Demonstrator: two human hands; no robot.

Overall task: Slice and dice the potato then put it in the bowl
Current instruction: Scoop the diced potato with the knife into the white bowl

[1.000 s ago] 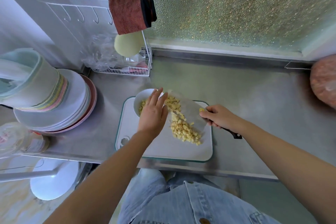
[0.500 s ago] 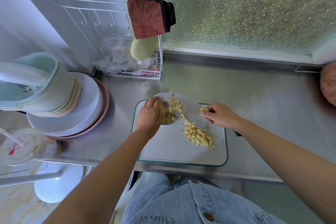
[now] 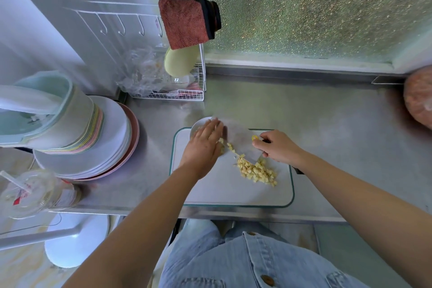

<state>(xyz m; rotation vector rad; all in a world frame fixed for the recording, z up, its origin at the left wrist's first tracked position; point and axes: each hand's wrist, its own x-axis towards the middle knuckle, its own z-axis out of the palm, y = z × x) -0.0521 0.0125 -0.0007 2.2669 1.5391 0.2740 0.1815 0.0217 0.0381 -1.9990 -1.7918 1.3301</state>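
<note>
Steel table [image 3: 304, 112] carried a white cutting board [image 3: 233, 194] with a green rim. Diced potato [image 3: 257, 170] lay heaped on the board's right half, with a few cubes trailing along the knife [image 3: 240, 145] blade toward the white bowl [image 3: 198, 124] at the board's far left corner. Left grip [image 3: 203, 145] was released, fingers straight, flat over the bowl and hiding most of it. Right grip [image 3: 278, 147] was clenched round the knife handle, blade tilted, its edge down just beside the heap. Stacked plates [image 3: 112, 142] stood left of the board, well apart, with a wire rack [image 3: 168, 96] behind.
</note>
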